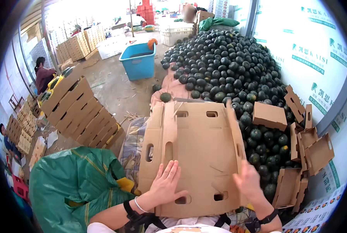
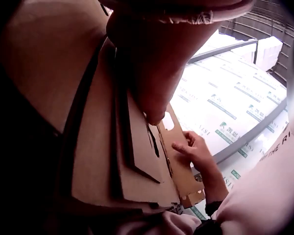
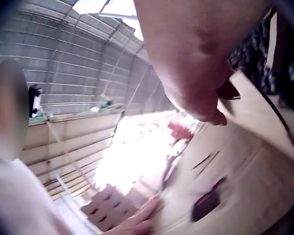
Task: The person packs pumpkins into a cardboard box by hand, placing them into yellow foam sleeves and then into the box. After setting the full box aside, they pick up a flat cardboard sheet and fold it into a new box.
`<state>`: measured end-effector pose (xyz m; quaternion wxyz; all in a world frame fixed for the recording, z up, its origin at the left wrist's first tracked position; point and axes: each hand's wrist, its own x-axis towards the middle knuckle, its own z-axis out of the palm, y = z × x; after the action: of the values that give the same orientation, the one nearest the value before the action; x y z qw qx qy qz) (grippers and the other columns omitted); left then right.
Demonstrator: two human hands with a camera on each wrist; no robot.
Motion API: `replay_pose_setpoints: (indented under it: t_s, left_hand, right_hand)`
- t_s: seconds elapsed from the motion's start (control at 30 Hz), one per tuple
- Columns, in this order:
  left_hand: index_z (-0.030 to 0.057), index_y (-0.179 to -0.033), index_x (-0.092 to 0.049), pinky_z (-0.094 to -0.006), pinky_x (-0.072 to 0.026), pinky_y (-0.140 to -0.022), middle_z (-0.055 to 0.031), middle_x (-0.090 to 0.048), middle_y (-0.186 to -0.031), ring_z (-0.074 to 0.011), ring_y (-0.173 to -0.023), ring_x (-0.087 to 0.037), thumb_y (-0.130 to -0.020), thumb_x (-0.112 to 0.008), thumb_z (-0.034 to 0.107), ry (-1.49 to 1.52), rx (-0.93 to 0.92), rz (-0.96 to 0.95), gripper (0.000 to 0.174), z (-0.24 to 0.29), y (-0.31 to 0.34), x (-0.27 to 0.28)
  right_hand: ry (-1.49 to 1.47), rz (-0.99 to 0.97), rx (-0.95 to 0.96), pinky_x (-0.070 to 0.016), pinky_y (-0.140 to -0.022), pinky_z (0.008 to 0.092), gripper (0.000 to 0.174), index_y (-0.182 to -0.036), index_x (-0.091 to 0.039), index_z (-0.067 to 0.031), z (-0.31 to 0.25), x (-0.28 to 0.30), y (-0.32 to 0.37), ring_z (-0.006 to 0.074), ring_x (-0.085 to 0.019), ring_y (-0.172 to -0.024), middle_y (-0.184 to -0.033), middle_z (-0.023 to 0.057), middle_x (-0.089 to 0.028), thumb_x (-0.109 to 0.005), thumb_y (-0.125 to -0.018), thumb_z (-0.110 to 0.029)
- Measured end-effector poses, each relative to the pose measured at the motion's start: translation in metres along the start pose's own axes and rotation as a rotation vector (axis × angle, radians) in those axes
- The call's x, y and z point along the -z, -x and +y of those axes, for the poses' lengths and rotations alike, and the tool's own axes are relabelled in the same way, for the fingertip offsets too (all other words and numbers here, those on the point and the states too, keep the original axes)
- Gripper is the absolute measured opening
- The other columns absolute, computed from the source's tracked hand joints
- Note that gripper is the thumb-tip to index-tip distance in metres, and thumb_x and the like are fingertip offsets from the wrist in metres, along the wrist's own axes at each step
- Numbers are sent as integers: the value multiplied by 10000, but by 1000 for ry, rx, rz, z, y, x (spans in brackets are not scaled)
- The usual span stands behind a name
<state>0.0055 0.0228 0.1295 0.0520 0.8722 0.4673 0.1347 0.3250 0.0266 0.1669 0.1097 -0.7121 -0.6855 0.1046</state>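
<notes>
A large flattened cardboard box blank (image 1: 204, 147) with oval handle cutouts lies in front of me, its right side flap (image 1: 235, 134) standing up. My left hand (image 1: 166, 182) rests palm down on the folded left side, with fingers straight and thumb spread toward the middle panel. At the right flap's near end is my right hand (image 1: 248, 181), slightly blurred, its thumb pointing inward over the cardboard. In the left wrist view, the right hand (image 2: 198, 152) appears beside a flap with a cutout. Stacked cardboard layers (image 2: 95, 166) show beneath the left hand.
Dark green round squashes or melons (image 1: 227, 58) are heaped beyond and to the right. Folded cartons (image 1: 311, 151) stand at right. A green sack (image 1: 74, 182) sits at left, before stacked boxes (image 1: 80, 110). A blue tub (image 1: 138, 62) stands farther back.
</notes>
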Motion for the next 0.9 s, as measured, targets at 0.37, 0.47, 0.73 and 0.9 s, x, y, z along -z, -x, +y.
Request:
replay_pose_setpoints:
  t_s: [0.37,0.47,0.73,0.9]
  left_hand:
    - [146,-1001,-679,-390,-533,-678,-81,-601,-873,-254,-791,-608,-734,-666,193,-150,-379,-203,271,-63,-2,95]
    - [87,-694,-608,-324,-491,-632,-54,-617,-728,-195,-692,-605,-806,-656,158,485,324,573,141,-103,-28,105]
    - [106,-773,-519,-217,-395,-573,43,-460,-630,-63,-587,-455,-953,-606,291,1401,589,871,272,-83,11,131]
    - [117,-731,-511,-225,-398,-586,40,-459,-613,-66,-574,-443,-949,-610,254,1321,572,852,276,-78,21,129]
  right_hand:
    - [111,-355,817,-526,-703,374,155,-923,-661,-132,20,39,-31,301,-611,-845,-843,95,-614,-692,-788,-202]
    - [-906,231,123,-470,-600,264,176,-731,-598,-35,22,75,-62,108,-552,-605,-671,19,-607,-660,-862,-135]
    - [-518,315,522,-430,-977,360,851,-1498,-166,-77,69,44,-36,251,-566,-1115,-1344,196,-485,-696,-832,-59]
    - [-848,116,535,-461,-917,283,571,-1303,-484,-58,29,50,-41,135,-573,-1025,-1295,94,-528,-650,-784,114]
